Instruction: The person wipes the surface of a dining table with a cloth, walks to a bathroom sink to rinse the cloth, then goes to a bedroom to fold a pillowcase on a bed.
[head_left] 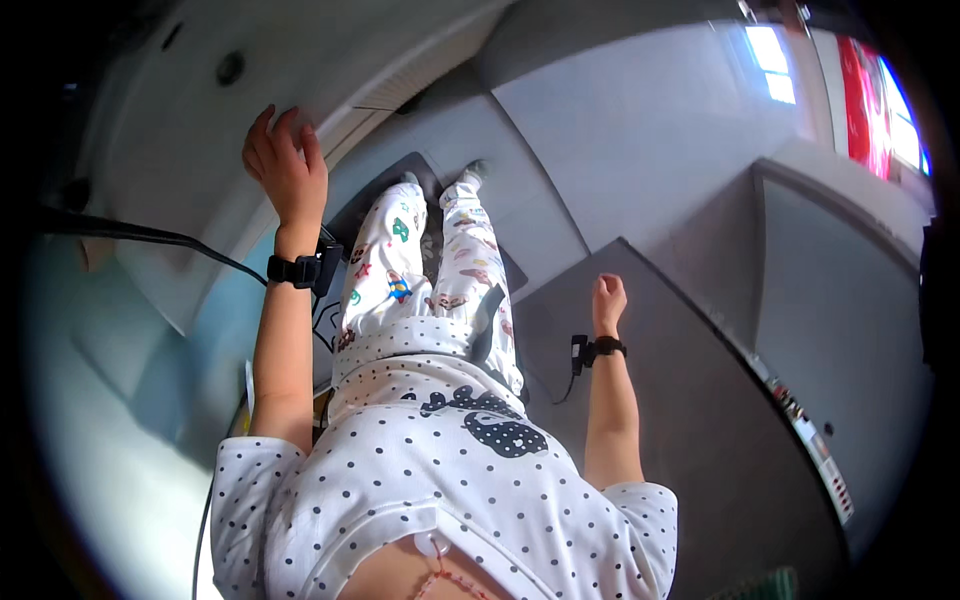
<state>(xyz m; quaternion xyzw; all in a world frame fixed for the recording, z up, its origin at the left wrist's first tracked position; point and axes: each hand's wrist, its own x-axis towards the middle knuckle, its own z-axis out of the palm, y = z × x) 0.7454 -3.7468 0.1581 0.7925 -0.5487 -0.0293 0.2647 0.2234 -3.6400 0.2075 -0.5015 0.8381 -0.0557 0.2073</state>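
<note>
- Grey floor (640, 150) below, dark mat (385, 195) under my feet.
- Left hand (287, 165) grip spread, fingers flat against white cabinet door (180, 130) at its edge.
- Door looks stiff, smooth, likely slippery; best taken by the edge.
- Right hand (607, 298) grip curled closed, holding nothing, resting on grey tabletop (700, 400).

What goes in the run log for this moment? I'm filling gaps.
left hand: open, on white surface | right hand: closed, empty, over grey top | standing
</note>
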